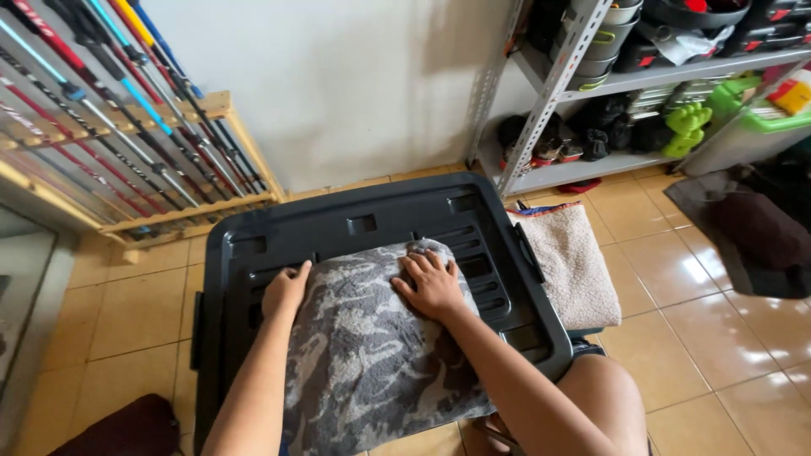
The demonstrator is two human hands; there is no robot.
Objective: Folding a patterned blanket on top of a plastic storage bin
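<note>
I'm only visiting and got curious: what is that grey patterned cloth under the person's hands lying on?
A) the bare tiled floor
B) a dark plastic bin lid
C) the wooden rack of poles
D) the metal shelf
B: both the left hand and the right hand press the grey patterned cloth flat on the dark plastic bin lid.

White wall (355,84), tan tiled floor (718,338), metal shelving (557,80) right.
</note>
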